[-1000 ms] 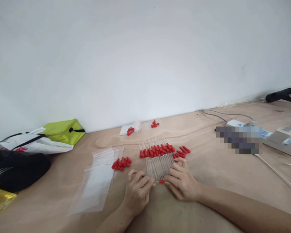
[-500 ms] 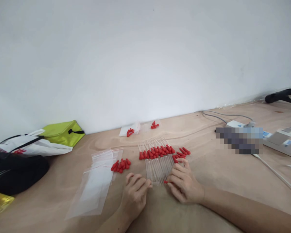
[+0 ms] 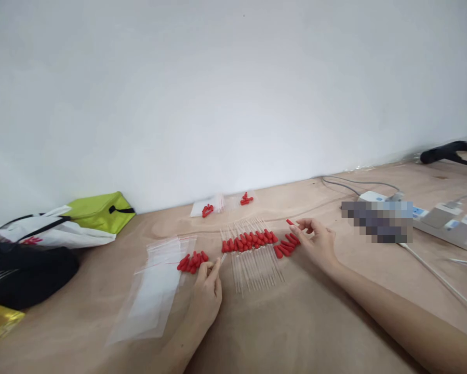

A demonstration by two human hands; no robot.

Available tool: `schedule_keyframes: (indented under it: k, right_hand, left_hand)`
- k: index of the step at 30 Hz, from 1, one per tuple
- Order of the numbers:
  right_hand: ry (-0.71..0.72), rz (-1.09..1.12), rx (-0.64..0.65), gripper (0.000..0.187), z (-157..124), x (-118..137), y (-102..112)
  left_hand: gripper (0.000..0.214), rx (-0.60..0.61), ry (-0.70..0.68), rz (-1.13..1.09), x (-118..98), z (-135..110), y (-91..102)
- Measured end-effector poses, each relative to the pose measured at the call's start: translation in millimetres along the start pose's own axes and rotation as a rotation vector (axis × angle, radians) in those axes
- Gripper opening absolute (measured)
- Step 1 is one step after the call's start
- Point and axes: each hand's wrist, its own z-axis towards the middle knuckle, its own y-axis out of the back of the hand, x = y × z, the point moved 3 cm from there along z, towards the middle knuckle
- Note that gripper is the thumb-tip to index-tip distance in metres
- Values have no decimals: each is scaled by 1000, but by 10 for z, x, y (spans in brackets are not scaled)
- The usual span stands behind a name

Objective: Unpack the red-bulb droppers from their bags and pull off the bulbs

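Observation:
My left hand (image 3: 208,291) pinches a short clear tube (image 3: 224,256) near the left side of the rows. Raised off to the right, my right hand (image 3: 319,241) grips a small red rubber bulb (image 3: 290,222) between thumb and fingers. Between the hands lie several droppers with red bulbs (image 3: 249,241) meeting in the middle. Their thin clear tubes (image 3: 256,270) point toward me and away. Several loose red bulbs (image 3: 283,249) rest just below my right hand. Another pile of red bulbs (image 3: 192,261) sits beyond my left fingers.
Clear zip bags (image 3: 151,291) lie at the left. Smaller bags with red bulbs (image 3: 207,210) are near the wall. A green bag (image 3: 101,210), a black cap (image 3: 34,278) and a white bag (image 3: 81,234) stand far left. Power strips (image 3: 443,223) and cables occupy the right.
Both hands have moved apart from the near ends of the tubes. My left hand shifted left and away from me with a clear tube; my right rose up and right, holding a red bulb.

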Motion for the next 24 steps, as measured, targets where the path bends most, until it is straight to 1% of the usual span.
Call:
schedule_keyframes:
  k: [2, 4, 7, 10, 13, 15, 18, 24]
  right_hand:
    - [-59, 3, 7, 37, 66, -79, 6]
    - [-74, 2, 56, 36, 95, -111, -7]
    - [-54, -17, 143, 34, 86, -93, -43]
    - [-35, -70, 204, 34, 58, -53, -79]
    - [-17, -134, 254, 33, 40, -31, -109]
    - [-2, -167, 275, 32, 34, -29, -119]
    - [14, -189, 261, 34, 33, -43, -113]
    - [-16, -193, 148, 35, 80, -89, -76]
  left_hand:
    - [36, -7, 21, -7, 7, 10, -19]
    - [33, 10, 39, -33, -11, 23, -17]
    - [30, 95, 58, -116, -63, 39, 7]
    - [32, 159, 83, -180, -91, 46, 43]
    - [31, 133, 99, -147, -80, 49, 83]
    - [27, 118, 80, -120, -72, 47, 96]
    - [24, 117, 39, -112, -66, 43, 93]
    - [24, 91, 12, -110, -48, 46, 51]
